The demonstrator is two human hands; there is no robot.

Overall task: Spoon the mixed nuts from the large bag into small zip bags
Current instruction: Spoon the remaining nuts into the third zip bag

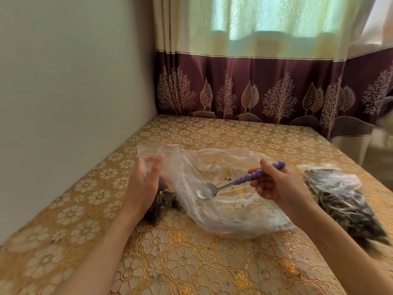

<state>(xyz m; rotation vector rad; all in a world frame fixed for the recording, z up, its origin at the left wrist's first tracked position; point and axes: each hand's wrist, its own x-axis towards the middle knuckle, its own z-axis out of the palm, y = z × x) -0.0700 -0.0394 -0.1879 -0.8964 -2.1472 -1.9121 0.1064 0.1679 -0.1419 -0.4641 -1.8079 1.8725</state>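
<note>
The right hand (274, 184) grips a purple-handled spoon (234, 182), its bowl inside the nearly empty large bag (223, 211). Left of it, the left hand (144, 182) holds a small zip bag (153, 152) upright by its top. A filled bag (344, 201) lies right of the spoon hand.

Two bare forearms come in from the lower edge of the frame, one from the lower left and one from the lower right. The left hand (146, 182) and the right hand (274, 184) are both bare, with short, plain fingernails.
</note>
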